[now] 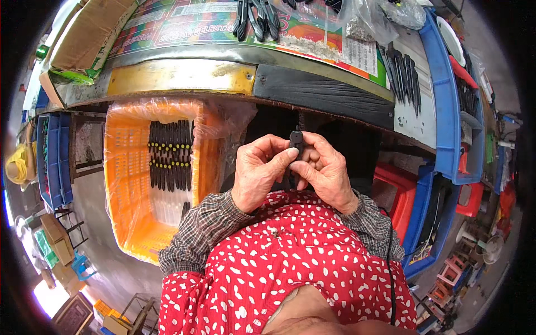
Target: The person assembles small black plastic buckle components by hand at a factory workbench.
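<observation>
Between my two hands, just in front of the bench edge, is a small dark piece that looks like black plastic, held upright close to my apron. My left hand pinches it from the left with thumb and fingertips. From the right, the thumb and curled fingers of my right hand close on the same piece. Its lower part is partly hidden by my fingers. Left of my hands, a plastic-lined orange crate holds rows of slim black pieces with yellow dots.
Above my hands runs the bench edge. Black tool-like pieces and slim pointed black pieces lie on the bench. A cardboard box stands at its left end, a blue bin at its right. Red stool-like plastic sits below.
</observation>
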{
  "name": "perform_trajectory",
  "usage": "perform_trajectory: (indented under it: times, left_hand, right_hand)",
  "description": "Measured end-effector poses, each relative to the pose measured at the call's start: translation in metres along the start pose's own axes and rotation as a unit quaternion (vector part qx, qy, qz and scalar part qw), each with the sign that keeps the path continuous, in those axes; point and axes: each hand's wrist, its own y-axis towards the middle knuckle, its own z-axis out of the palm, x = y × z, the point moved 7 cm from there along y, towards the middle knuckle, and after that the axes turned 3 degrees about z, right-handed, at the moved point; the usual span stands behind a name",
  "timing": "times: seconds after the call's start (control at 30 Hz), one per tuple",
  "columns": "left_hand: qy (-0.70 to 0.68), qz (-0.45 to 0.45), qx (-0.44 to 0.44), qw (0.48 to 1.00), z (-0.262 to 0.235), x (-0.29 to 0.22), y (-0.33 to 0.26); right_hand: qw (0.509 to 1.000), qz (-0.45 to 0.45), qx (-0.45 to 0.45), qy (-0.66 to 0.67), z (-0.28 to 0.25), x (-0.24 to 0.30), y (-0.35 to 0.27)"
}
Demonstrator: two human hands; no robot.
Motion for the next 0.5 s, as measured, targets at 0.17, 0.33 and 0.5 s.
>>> perform_trajectory:
  times: [0.17, 0.33, 0.5]
  left_hand:
    - [-0.014, -0.012, -0.001, 1.0, -0.0011, 0.0014, -0.0009]
    - [-0.018, -0.004, 0.0, 1.0, -0.0013, 0.0008, -0.0007]
    - [-0.012, -0.014, 0.001, 1.0, -0.0018, 0.0014, -0.001]
  right_hand:
    - [1.0, -0.002, -0.006, -0.001, 0.0001, -0.0048, -0.0009]
    - [1.0, -0.002, -0.008, 0.007, 0.001, -0.0046, -0.0003]
    - [1.0, -0.004, -0.01, 0.019, 0.0017, -0.006, -0.0006]
